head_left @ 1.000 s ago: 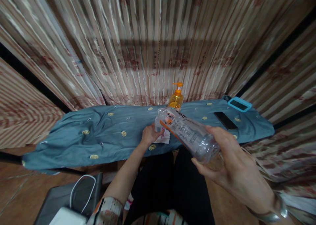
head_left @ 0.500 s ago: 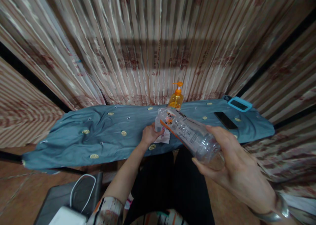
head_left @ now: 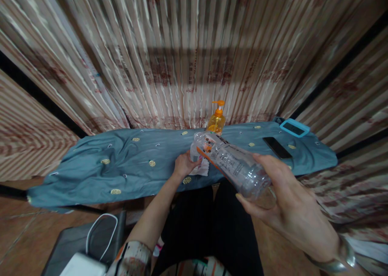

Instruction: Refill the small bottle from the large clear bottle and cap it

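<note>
One clear plastic bottle point(head_left: 232, 163) is held tilted above the near edge of the cloth-covered board point(head_left: 127, 163), its base end toward the camera and its other end pointing down toward the middle of the board. An orange-and-white label wraps the far half of the bottle. The right hand point(head_left: 281, 205) grips the base end, thumb on top, fingers curled underneath. A metal bangle point(head_left: 336, 262) sits on the right wrist.

The left hand point(head_left: 183, 165) is closed over a small white cloth point(head_left: 200, 169) lying at the near edge of the board, just below the lower end of the bottle; whether bottle and cloth touch cannot be told.

An orange pump bottle point(head_left: 216, 121) stands upright at the far edge of the board, just behind the clear bottle. A black phone point(head_left: 277, 147) lies flat toward the right end of the board, and a device in a blue case point(head_left: 294, 127) lies at the far right corner. The board cover is grey-blue with small yellow patches and is wrinkled toward the left end.

Striped patterned curtains point(head_left: 182, 57) hang behind and on both sides. At the lower left of the view, off the board, a white cable point(head_left: 100, 231) loops over a dark surface next to a white box point(head_left: 83, 266)
</note>
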Motion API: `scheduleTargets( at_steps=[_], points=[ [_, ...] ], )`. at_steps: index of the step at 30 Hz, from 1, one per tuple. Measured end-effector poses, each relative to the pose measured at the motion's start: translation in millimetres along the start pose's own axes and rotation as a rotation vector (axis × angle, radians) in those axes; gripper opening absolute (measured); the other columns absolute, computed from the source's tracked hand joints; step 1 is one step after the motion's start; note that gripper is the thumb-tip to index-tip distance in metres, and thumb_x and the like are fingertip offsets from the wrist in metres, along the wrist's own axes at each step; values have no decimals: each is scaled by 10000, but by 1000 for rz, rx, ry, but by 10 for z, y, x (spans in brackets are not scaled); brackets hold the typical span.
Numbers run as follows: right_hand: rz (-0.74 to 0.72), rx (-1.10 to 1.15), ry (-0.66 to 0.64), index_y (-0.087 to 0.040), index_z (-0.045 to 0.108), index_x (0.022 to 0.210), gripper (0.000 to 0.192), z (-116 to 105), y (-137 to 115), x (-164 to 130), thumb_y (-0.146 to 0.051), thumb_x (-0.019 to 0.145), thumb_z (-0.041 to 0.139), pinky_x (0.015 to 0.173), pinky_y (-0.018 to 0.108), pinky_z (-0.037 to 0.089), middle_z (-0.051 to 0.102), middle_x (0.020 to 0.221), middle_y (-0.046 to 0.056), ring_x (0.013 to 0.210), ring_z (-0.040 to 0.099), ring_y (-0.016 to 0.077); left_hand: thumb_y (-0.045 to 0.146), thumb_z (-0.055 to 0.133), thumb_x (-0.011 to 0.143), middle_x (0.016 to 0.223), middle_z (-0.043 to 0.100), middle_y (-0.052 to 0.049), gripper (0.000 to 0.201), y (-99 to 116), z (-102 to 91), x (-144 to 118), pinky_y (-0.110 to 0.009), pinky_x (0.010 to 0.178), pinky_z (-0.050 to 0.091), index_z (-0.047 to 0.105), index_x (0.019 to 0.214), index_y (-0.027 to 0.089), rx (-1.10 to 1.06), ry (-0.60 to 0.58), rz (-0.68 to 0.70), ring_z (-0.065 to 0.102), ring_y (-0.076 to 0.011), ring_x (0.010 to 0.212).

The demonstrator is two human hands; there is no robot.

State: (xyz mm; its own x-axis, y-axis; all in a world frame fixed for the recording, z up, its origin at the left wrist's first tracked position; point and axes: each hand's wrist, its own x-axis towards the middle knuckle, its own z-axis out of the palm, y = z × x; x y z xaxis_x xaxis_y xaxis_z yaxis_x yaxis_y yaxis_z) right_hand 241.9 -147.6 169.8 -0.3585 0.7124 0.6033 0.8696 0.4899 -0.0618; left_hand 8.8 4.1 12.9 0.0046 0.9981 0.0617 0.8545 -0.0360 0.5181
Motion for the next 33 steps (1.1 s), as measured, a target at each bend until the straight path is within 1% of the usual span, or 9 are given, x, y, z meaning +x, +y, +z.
scheduleTargets(
  at_steps=[3, 6, 11, 15, 18, 23, 27, 33],
  points=[
    [-2, -1, 0, -113, 396, 1355, 631, 6, 5, 0, -385, 829, 613, 680, 358, 610, 585, 1224, 179, 1049, 654, 284, 590, 594, 790, 1005, 748, -83, 525, 22, -25, -12, -260, 760, 499, 652, 1138, 201, -6, -22, -13, 700, -240, 934],
    [-5, -8, -3, -107, 398, 1356, 646, 13, 7, 1, -379, 818, 630, 673, 346, 610, 583, 1227, 176, 1046, 656, 279, 582, 603, 791, 1025, 744, -81, 523, 46, -48, -24, -256, 776, 496, 651, 1151, 206, 7, -36, -26, 695, -237, 955],
    [0, -6, 7, -120, 397, 1361, 643, 18, 11, -4, -391, 823, 620, 731, 376, 610, 583, 1233, 171, 1048, 657, 286, 568, 617, 788, 1027, 743, -88, 527, 53, -54, -22, -258, 776, 492, 646, 1170, 206, 17, -42, -40, 693, -241, 963],
    [-6, -5, 3, -127, 390, 1364, 648, 6, 13, -1, -418, 828, 608, 768, 411, 605, 585, 1229, 175, 1041, 659, 296, 587, 605, 786, 1028, 743, -88, 541, 29, -33, -11, -265, 776, 494, 643, 1173, 210, 17, -26, -24, 694, -246, 961],
    [-9, -9, 5, -126, 392, 1358, 635, -3, 12, 4, -402, 829, 611, 807, 425, 597, 588, 1220, 174, 1037, 661, 293, 599, 594, 788, 1013, 746, -87, 540, 21, -24, -10, -268, 769, 495, 650, 1154, 207, 15, -23, -17, 698, -245, 947],
    [-5, -4, 6, -143, 383, 1371, 639, -3, 16, 4, -398, 829, 607, 753, 399, 610, 584, 1224, 167, 1060, 653, 298, 588, 609, 782, 1014, 745, -89, 521, 45, -40, -18, -262, 771, 495, 656, 1134, 207, 24, -33, -44, 692, -253, 965],
    [-11, 3, 0, -124, 389, 1366, 639, -2, 19, 6, -391, 828, 608, 720, 390, 613, 581, 1222, 178, 1055, 653, 300, 587, 609, 783, 1025, 744, -85, 528, 56, -44, -18, -264, 783, 493, 650, 1150, 209, 21, -39, -45, 689, -253, 972],
    [-8, -4, 2, -130, 387, 1367, 639, -7, 23, 13, -397, 830, 609, 758, 399, 610, 584, 1227, 175, 1065, 650, 296, 577, 615, 783, 1044, 739, -87, 514, 56, -50, -16, -265, 795, 489, 653, 1139, 207, 18, -53, -53, 685, -250, 980]
  ],
)
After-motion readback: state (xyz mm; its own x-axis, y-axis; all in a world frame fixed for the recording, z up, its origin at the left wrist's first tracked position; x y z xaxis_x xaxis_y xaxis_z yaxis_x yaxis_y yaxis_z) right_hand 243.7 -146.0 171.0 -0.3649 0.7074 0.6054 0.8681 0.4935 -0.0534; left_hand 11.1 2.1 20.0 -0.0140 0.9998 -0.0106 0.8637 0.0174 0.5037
